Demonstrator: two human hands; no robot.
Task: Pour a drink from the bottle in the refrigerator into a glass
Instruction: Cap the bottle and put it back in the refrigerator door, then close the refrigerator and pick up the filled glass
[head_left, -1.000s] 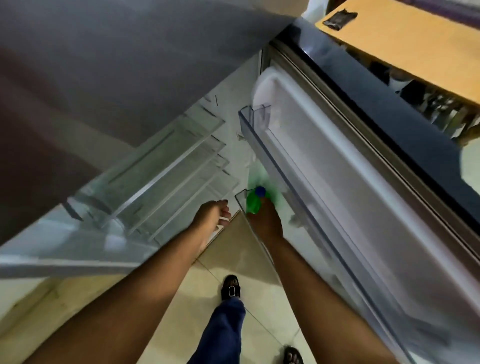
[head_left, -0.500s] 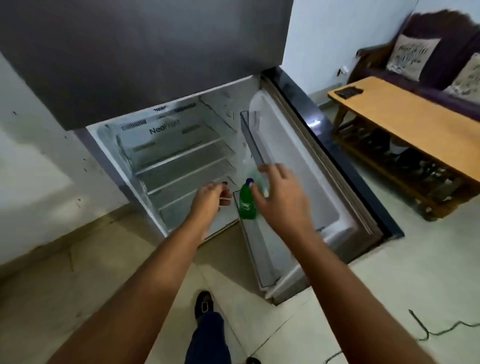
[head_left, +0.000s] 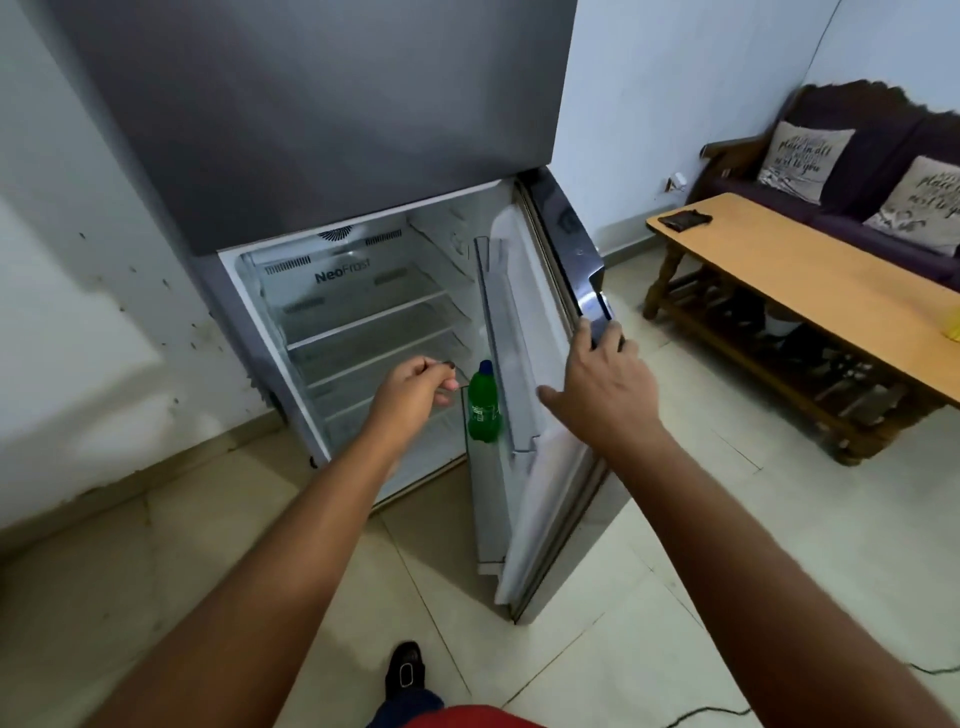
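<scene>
At the bottom edge of the frame a dark shoe (head_left: 406, 674) stands on the pale tiled floor (head_left: 649, 597), with a strip of blue trouser leg and red cloth beside it. Two bare forearms rise from the lower corners toward the middle of the frame.

The left hand (head_left: 415, 387), just left of centre, is loosely curled, the fingers drawn in together toward the thumb; I cannot tell whether anything is pinched between them. It hovers in front of the lower shelves, just beside the bottle and not touching it.

The right hand (head_left: 602, 384), right of centre, is spread wide: the thumb juts left toward the inner door lining, and the fingertips reach up to the outer edge of the refrigerator door (head_left: 545, 415), apparently touching it.

Between the two hands stands the green bottle (head_left: 483, 410) with a blue cap, upright in the lowest rack of the open door.

Behind, the refrigerator (head_left: 311, 130) fills the upper left and centre, its lower compartment open with bare glass shelves (head_left: 363, 332) and the lettering "NeoFrost" on the back wall.

At the right of the frame is a wooden table (head_left: 810, 280) carrying a small dark object (head_left: 684, 219), and farthest off, in the upper right corner, a dark sofa (head_left: 857, 130) with two printed cushions (head_left: 802, 161).
</scene>
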